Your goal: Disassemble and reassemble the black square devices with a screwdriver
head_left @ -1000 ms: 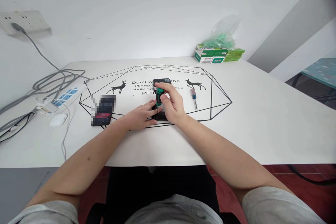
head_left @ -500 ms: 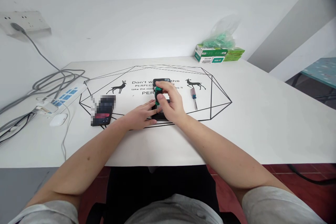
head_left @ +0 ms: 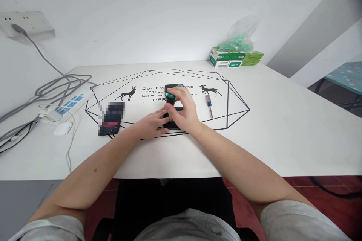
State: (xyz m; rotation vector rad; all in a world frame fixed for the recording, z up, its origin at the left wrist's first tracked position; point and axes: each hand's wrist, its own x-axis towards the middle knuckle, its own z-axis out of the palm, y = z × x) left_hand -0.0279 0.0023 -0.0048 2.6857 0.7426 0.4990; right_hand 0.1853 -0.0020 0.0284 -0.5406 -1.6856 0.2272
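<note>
My right hand [head_left: 183, 109] is closed around an upright screwdriver with a green and black handle [head_left: 170, 99]. Its lower end is partly hidden by my fingers, above a black flat device [head_left: 174, 125] on the table. From the left, my left hand [head_left: 152, 123] presses its fingers over the near-left part of this device, its thumb along the near edge. What kind of device it is, I cannot tell. A black piece with a greyish corner [head_left: 173, 86] shows just beyond my right hand; whether it joins the device is hidden.
A second screwdriver [head_left: 208, 106] with a clear, red and blue handle lies to the right. Leftward are a pixelated phone [head_left: 113, 120], a white earbud case [head_left: 63, 128], a power strip [head_left: 74, 101] and cables. Green-and-white boxes [head_left: 227, 58] under a plastic bag stand by the wall.
My right hand's fingers and thumb have shifted on the screwdriver handle, covering more of it, and the handle looks turned. My left hand remains almost still on the device.
</note>
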